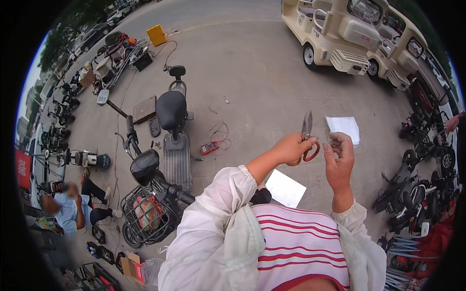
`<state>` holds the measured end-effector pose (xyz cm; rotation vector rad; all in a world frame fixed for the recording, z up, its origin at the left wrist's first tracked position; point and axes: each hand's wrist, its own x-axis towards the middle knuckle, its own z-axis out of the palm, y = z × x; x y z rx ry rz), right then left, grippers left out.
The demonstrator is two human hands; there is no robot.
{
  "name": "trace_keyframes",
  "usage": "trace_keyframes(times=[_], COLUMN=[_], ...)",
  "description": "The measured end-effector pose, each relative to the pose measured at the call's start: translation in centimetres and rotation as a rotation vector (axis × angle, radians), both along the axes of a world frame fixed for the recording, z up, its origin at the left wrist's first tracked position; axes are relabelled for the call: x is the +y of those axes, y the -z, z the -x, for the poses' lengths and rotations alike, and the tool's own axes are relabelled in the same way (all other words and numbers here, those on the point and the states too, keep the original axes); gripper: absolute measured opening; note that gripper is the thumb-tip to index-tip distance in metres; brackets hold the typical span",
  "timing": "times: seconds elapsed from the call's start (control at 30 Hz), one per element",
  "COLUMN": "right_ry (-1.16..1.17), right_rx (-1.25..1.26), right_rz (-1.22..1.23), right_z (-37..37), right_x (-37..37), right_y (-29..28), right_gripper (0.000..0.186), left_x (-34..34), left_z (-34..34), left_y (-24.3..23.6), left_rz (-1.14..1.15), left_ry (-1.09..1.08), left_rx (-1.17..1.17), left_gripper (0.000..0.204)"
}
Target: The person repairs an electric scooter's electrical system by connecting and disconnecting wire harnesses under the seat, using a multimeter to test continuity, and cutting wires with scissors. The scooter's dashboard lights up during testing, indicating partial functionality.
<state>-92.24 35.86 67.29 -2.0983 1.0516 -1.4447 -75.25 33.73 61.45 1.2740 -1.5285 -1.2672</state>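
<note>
A pair of scissors (307, 127) is gripped in my left hand (291, 148), blades pointing up and away from me, the reddish handle loops showing beside the fingers. To its right is my right hand (340, 160), raised with curled fingers and the thumb close to them. Whatever it pinches, if anything, is too small to make out. The two hands are apart. On the ground beyond my right hand lies a white sheet (343, 127). Another white sheet (286, 188) lies below my left hand, near my body.
An electric scooter (177, 160) with a front basket (145, 213) stands at left. Near it lies a red multimeter (209, 147) with leads. Cream vehicles (340, 36) are parked far right; several scooters (412, 194) line the right. A person (73, 208) sits at left.
</note>
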Motion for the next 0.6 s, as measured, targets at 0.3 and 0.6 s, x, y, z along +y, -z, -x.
trace_keyframes(times=[0.3,0.6], right_ry=[-0.213,-0.415], right_rx=[0.395,0.305], right_rz=[-0.16,-0.715], right_z=[-6.7,-19.0], right_x=[-21.6,-41.9], right_y=[7.3,13.2], right_gripper=[0.047,0.034], left_x=[-17.9,-27.1], left_z=[-4.8,-20.2], left_y=[-0.2,5.4], left_rz=[-0.131,-0.168], left_ry=[-0.305,-0.36], left_rx=[0.249,0.151], left_gripper=[0.049,0.048])
